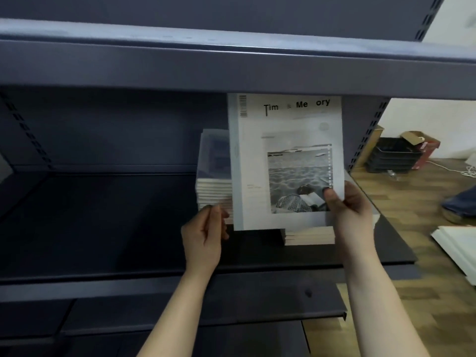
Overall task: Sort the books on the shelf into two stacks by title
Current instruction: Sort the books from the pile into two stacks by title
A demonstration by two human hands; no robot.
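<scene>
My right hand (347,207) grips the lower right corner of a white book (283,161), held upright with its cover facing me; the cover reads "Time & Memory" above a grey beach photo. Behind it on the left, a tall stack of books (213,176) rests on the dark shelf (128,228). A low stack of books (309,235) lies under the held book on the right. My left hand (206,233) is at the front of the tall stack, fingers loosely curled beside the held book's lower left corner; whether it touches either, I cannot tell.
The upper shelf board (231,68) hangs just above the held book. Right of the shelf unit is wooden floor (425,253) with stacked black trays (394,155), a cardboard box (414,137), white boards (458,243) and a person's shoe (461,204).
</scene>
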